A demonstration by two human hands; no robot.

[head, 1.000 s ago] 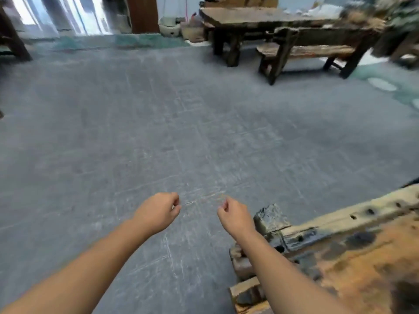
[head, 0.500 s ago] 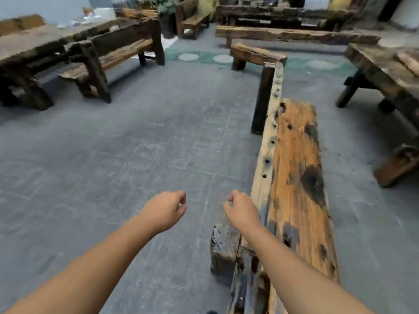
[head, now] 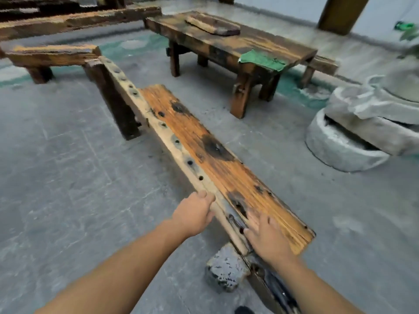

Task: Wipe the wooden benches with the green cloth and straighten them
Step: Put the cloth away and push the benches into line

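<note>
A long orange wooden bench [head: 204, 141] runs from the near right to the far left, with a row of holes along its left rail. My left hand [head: 192, 214] curls around that left rail near the bench's near end. My right hand [head: 265, 236] lies flat on the seat, fingers spread, blurred by motion. The green cloth [head: 263, 61] lies crumpled on the near corner of a dark wooden table [head: 217, 45] beyond the bench, out of reach of both hands.
A stone block [head: 226, 266] sits under the bench's near end. Another bench [head: 49, 56] stands at the far left, a long beam [head: 74, 20] behind it. Stacked stone millstones [head: 362, 123] stand at the right. A wooden board [head: 213, 24] lies on the table. Grey paved floor surrounds everything.
The view has swung right, bringing the table and green cloth into sight. Both hands, loose fists in the air before, have come down onto the bench: left on the rail, right flat on the seat.
</note>
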